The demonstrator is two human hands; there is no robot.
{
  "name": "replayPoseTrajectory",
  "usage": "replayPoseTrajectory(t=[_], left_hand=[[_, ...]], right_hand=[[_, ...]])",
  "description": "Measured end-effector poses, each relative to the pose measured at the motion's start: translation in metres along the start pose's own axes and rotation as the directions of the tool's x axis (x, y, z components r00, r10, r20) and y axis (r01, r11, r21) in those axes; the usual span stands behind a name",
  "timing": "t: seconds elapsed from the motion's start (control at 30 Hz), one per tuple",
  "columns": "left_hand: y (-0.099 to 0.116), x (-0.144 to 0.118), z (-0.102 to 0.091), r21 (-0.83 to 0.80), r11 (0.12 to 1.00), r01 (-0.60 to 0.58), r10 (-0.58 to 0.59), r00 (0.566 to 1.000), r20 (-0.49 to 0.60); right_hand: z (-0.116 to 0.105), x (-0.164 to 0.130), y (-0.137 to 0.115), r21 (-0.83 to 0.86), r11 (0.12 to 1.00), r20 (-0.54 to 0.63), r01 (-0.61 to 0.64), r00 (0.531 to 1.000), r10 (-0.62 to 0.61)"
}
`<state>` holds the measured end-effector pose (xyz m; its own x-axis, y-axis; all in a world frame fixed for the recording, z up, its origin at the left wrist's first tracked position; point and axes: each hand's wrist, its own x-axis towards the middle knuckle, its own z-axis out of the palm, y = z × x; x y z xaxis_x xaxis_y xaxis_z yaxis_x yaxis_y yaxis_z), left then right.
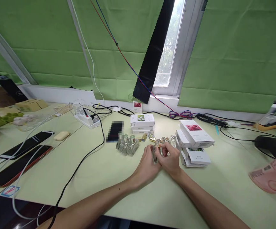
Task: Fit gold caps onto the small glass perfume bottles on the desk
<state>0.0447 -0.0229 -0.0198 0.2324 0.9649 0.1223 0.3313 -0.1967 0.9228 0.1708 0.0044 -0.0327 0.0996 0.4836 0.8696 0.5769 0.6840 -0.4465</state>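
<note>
My left hand (145, 163) is closed around a small clear glass bottle (155, 156), held upright just above or on the table. Fingers of my right hand (170, 158) pinch at the gold top of the same bottle; they partly hide it. Right behind my hands stand several glass bottles (173, 140) with gold-coloured tops. Loose gold caps (144, 137) lie to the left of these. Farther left is a group of clear bottles (129, 146) with pale metallic caps, close together.
White boxes with a flower picture (142, 120) are stacked behind the bottles. More white boxes (198, 135) are piled at right. Phones (21, 165) and a power strip (86, 120) lie left, with a black cable (80, 167) across the table. A pink container (272, 175) stands far right.
</note>
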Motion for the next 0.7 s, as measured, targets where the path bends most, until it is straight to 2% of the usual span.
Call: replayPoseTrajectory(t=[0.7], left_hand=[[0.0006, 0.0007, 0.0019, 0.018, 1.000, -0.022, 0.022, 0.999, -0.033]], right_hand=[[-0.0013, 0.0052, -0.0007, 0.055, 0.993, 0.070, -0.101, 0.993, 0.097]])
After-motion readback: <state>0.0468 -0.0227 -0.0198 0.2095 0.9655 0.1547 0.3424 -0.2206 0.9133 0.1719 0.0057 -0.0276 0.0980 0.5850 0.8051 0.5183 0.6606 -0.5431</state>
